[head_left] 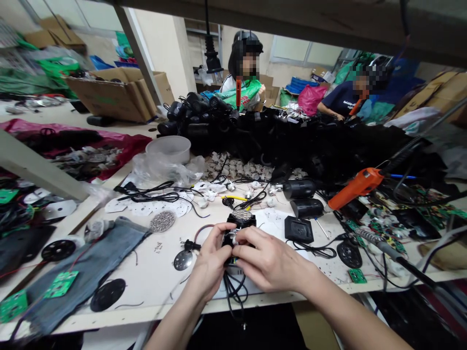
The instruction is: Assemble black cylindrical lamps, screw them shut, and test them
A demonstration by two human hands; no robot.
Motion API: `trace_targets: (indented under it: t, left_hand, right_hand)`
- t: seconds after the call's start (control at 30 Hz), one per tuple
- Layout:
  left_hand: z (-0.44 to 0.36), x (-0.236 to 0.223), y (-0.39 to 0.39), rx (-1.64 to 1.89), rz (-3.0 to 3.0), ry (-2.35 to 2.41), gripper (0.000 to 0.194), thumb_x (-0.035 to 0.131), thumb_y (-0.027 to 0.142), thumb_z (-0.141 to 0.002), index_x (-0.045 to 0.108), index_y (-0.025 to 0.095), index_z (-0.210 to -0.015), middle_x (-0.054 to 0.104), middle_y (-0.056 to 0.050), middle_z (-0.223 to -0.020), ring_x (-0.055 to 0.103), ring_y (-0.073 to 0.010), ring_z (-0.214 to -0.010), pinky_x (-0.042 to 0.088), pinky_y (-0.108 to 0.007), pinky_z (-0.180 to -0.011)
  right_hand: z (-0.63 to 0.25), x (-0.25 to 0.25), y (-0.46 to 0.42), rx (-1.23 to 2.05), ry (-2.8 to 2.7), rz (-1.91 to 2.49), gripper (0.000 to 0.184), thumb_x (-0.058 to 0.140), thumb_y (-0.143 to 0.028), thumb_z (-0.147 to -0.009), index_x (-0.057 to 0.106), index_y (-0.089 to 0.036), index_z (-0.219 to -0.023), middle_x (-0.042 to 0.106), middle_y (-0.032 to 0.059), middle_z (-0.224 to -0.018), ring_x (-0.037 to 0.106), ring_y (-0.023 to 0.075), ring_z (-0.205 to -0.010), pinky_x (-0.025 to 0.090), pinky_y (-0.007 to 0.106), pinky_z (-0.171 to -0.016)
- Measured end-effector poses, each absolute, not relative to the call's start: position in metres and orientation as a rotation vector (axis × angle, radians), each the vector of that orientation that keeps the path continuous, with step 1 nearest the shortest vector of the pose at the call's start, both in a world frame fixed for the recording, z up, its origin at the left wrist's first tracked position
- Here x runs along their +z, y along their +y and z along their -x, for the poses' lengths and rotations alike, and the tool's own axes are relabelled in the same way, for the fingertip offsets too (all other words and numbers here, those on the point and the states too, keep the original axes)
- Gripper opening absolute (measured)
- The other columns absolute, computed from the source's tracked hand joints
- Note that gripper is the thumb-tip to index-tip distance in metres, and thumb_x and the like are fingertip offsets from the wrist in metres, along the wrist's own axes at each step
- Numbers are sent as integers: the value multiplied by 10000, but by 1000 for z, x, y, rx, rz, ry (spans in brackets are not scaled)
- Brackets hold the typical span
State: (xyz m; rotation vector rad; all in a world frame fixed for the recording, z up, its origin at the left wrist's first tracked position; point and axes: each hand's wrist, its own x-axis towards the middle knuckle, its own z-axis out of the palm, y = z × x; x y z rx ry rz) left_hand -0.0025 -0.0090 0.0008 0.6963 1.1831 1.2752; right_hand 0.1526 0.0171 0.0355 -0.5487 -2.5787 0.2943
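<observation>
Black device (229, 239) sits between the person's two hands near the front edge of the workbench (153, 279), its middle mostly hidden by fingers. The left hand (214, 252) is closed around its left side, thumb and forefinger curled onto it. The right hand (265, 255) comes from the other side with fingers bent and fingertips touching it; whether they pinch some small part, I cannot tell. A looped black cord (233, 290) hangs below the device toward the bench edge. Just behind the hands is a round dish of small metal bits (242, 214), and another dish (162, 221) lies to the left. Farther left, a green circuit board (61, 284) rests on a blue cloth (105, 265). To the right are a square black block (299, 229) and, above the bench, an orange power screwdriver (355, 187).
</observation>
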Motion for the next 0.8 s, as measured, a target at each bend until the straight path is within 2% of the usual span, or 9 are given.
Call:
trace_targets:
  t: [0.13, 0.3, 0.4, 0.53, 0.63, 0.7, 0.8]
  left_hand:
    - [3, -2, -9, 1287, -729, 1208, 427, 575, 114, -528, 633, 212, -939, 629, -25, -985, 507, -215, -1051, 372, -283, -886]
    - [4, 7, -7, 1233, -591, 1171, 477, 552, 112, -514, 632, 217, -972, 615, -11, -967, 494, -180, -891, 392, -245, -697]
    - [8, 18, -6, 1243, -553, 1092, 466, 589, 125, -515, 637, 208, -971, 610, -10, -1008, 492, -170, -877, 399, -231, -662]
    - [10, 27, -5, 1245, -536, 1003, 372, 681, 294, -617, 624, 196, -971, 605, -9, -882, 491, -155, -758, 396, -237, -616]
    - [4, 25, -4, 1320, -639, 1129, 309, 717, 422, -683, 599, 187, -847, 555, 14, -754, 465, -139, -711, 371, -230, -622]
    - [-2, 19, -3, 1400, -741, 1227, 321, 719, 461, -707, 580, 190, -805, 537, 21, -738, 469, -141, -723, 374, -241, -661]
    - [-6, 12, -4, 1467, -850, 1297, 328, 685, 497, -753, 578, 203, -851, 536, 22, -753, 477, -149, -742, 377, -253, -690]
  right_hand:
    - [-152, 28, 16, 131, -2605, 540, 156, 470, -124, -901, 623, -106, -873, 568, 142, -942, 495, 210, -817, 515, 309, -644]
    - [-151, 32, 15, 125, -2599, 555, 201, 429, -94, -910, 614, -80, -986, 592, 158, -984, 503, 237, -897, 543, 334, -697]
    - [-151, 38, 16, 109, -2552, 519, 217, 404, -111, -932, 607, -82, -1003, 605, 165, -994, 515, 248, -954, 550, 357, -744]
    - [-150, 37, 15, 44, -2492, 473, 205, 420, -95, -925, 621, -71, -960, 632, 171, -986, 538, 256, -980, 548, 366, -787]
    - [-146, 33, 12, 43, -2462, 484, 197, 446, -93, -909, 635, -59, -954, 652, 178, -999, 550, 269, -988, 546, 386, -811]
    - [-145, 32, 8, 93, -2431, 483, 192, 457, -96, -902, 635, -66, -967, 663, 180, -1014, 560, 271, -993, 545, 401, -817]
    - [-145, 31, 4, 277, -2240, 492, 190, 479, -82, -894, 626, -110, -1011, 672, 146, -1012, 590, 230, -956, 545, 382, -812]
